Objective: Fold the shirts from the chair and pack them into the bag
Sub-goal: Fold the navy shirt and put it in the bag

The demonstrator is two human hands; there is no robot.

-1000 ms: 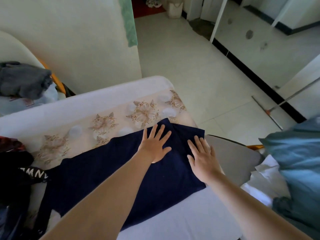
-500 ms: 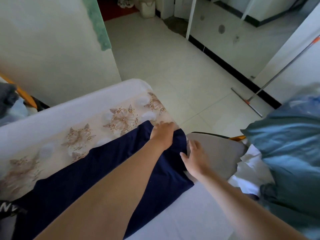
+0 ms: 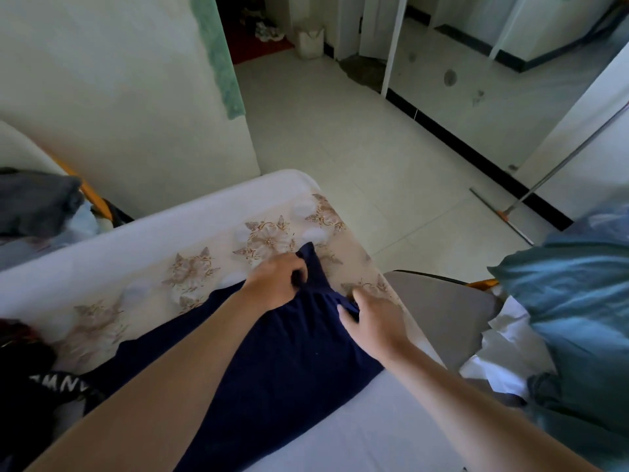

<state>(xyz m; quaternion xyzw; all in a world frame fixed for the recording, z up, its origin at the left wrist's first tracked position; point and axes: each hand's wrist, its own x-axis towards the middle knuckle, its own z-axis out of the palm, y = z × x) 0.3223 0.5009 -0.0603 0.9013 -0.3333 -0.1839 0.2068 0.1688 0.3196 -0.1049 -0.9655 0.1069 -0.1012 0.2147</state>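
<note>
Both grips pinch the far end of the navy blue cloth shirt (image 3: 306, 362), left hand (image 3: 276, 281) at its corner, right hand (image 3: 372, 323) beside; lift them level, keeping the edge taut.

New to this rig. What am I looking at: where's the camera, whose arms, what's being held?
No machine: these are a person's two bare arms, filmed by one wide-angle camera on their head, looking down. A navy shirt lies on a bed with a flowered cloth. The left hand grips the shirt's far corner; the right hand pinches its edge beside it. On the right a chair holds teal and white clothes. The black thing at far left may be the bag.
</note>
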